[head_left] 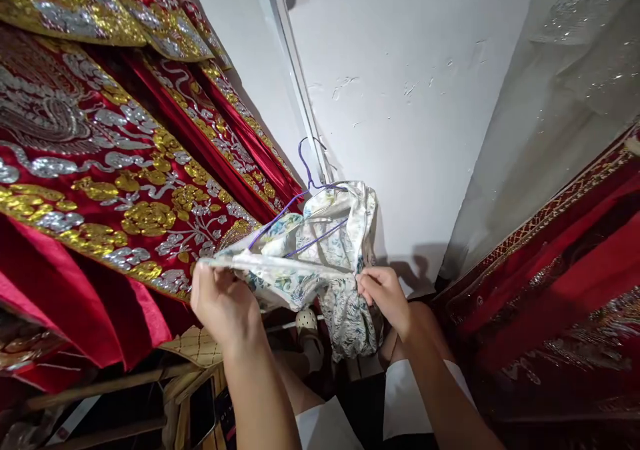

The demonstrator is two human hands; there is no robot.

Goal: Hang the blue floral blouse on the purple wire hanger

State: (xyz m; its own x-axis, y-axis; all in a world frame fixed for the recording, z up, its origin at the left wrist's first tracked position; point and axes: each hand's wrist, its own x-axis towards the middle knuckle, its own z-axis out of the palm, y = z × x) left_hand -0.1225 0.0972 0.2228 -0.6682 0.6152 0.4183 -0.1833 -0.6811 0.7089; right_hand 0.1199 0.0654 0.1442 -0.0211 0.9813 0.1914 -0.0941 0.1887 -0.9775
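Note:
A white garment (345,310) with a blue and green floral print hangs partly on a purple hanger (308,182). The hanger's hook stands up beside a pale metal strip, and one of its arms runs inside the open neckline. My left hand (225,300) is closed on the garment's edge at the left. At the right, my right hand (383,290) pinches the same garment near its front edge. Between the two hands the cloth is stretched nearly straight. The fingertips of both hands are partly hidden by the fabric.
Red cloth with gold and silver sequins (150,217) hangs at the left, and more red embroidered cloth (565,290) at the right. A white wall (410,103) with a metal strip (295,63) stands ahead. Below are a wooden frame (175,397) and a pale perforated shoe (307,321).

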